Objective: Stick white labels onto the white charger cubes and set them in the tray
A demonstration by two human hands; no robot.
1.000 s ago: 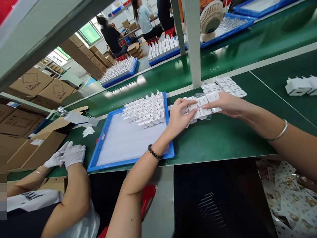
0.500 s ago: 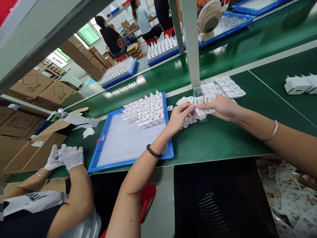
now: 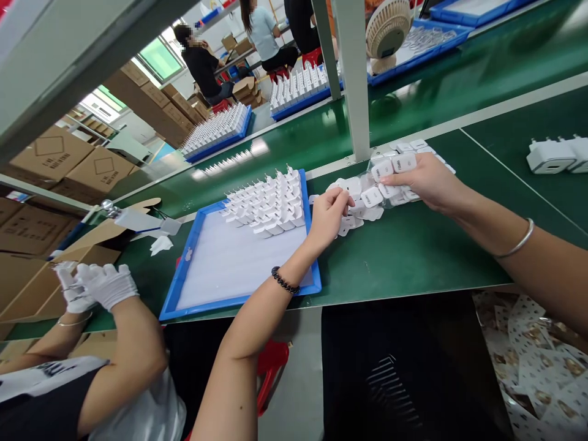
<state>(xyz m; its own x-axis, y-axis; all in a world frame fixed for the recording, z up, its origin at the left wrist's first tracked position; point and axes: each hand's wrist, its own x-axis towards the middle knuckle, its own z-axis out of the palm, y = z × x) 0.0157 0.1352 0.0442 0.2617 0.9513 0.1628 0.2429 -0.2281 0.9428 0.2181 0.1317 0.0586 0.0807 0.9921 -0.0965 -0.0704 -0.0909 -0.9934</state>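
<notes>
My right hand (image 3: 429, 177) grips a clear film strip of white rounded-square labels (image 3: 382, 168), each printed with small dark text and an outline. To its left, my left hand (image 3: 329, 214) is closed, thumb against curled fingers, apart from the strip; whatever it may hold is hidden. Beneath and between both hands lie loose white labels (image 3: 351, 225) on the green table. Left of my left hand is a blue-rimmed tray (image 3: 316, 278), where white plug chargers (image 3: 271, 205) stand in rows with pins up at its far end.
A co-worker's white-gloved hands (image 3: 108, 285) are at a cardboard box (image 3: 39, 285) on the left. A grey post (image 3: 351, 79) rises behind the labels. More chargers (image 3: 551, 156) sit at the far right. A fan (image 3: 389, 30) and several blue trays (image 3: 241, 128) stand beyond the table.
My hands have drawn apart: the right has moved right and slightly up with the label strip, while the left has let go of it. The co-worker's gloved hands moved left to the box.
</notes>
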